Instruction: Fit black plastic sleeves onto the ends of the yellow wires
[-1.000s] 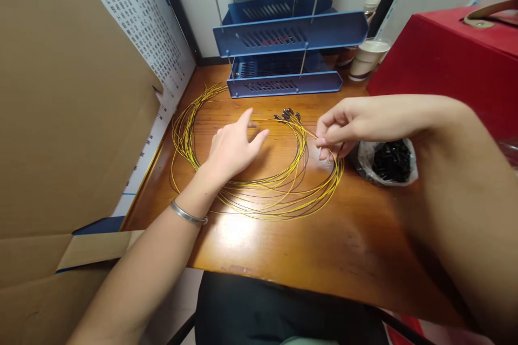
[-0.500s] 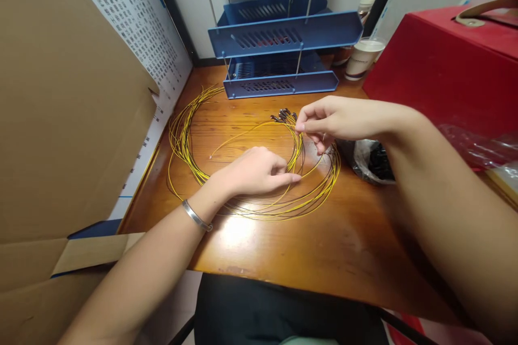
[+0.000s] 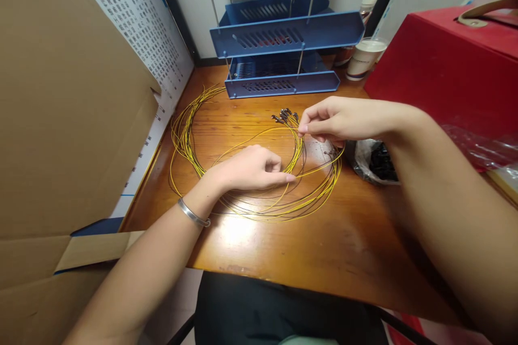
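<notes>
Thin yellow and dark wires (image 3: 184, 143) lie in loose coils on the wooden table (image 3: 283, 250). Small black connectors (image 3: 285, 115) cluster at the upper end of the bundle. My left hand (image 3: 257, 168) rests low over the coils, thumb and forefinger closed at a yellow wire (image 3: 318, 171) that runs off to the right. Beside the connectors, my right hand (image 3: 326, 118) is in a pinch, and a thin yellow wire (image 3: 259, 132) leads to its fingertips. Its other fingers are curled and partly hidden. A metal bracelet (image 3: 194, 213) circles my left wrist.
A blue tiered tray rack (image 3: 283, 83) stands at the back. To its right are a paper cup (image 3: 364, 59) and a bottle (image 3: 367, 5). A red case (image 3: 449, 70) and a plastic-lined container of black pieces (image 3: 380, 161) sit on the right. Cardboard (image 3: 68, 97) borders the left.
My left hand has shifted slightly left, and the loose wire end beside it is now out of sight. A yellow wire now bows out below my right hand, which has barely moved.
</notes>
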Demonstrator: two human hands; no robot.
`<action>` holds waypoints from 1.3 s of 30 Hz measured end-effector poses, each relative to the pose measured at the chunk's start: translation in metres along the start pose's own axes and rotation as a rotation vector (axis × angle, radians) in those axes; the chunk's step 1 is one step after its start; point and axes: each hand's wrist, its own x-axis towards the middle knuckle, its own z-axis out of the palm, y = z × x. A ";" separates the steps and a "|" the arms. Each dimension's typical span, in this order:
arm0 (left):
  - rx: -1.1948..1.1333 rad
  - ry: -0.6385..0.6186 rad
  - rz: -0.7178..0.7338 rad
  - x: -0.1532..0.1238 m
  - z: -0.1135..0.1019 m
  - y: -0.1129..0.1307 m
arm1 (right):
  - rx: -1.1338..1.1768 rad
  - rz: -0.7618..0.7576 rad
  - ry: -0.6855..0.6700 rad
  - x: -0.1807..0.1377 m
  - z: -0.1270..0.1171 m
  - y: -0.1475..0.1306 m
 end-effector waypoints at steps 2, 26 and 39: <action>-0.005 -0.008 -0.002 0.000 -0.001 0.000 | -0.007 0.001 0.003 -0.001 -0.002 0.001; -0.094 0.266 0.119 0.001 0.003 0.009 | 0.379 -0.135 0.322 -0.003 0.015 -0.028; -0.335 0.016 0.163 0.000 0.010 0.021 | 0.380 -0.224 0.383 -0.005 0.045 -0.055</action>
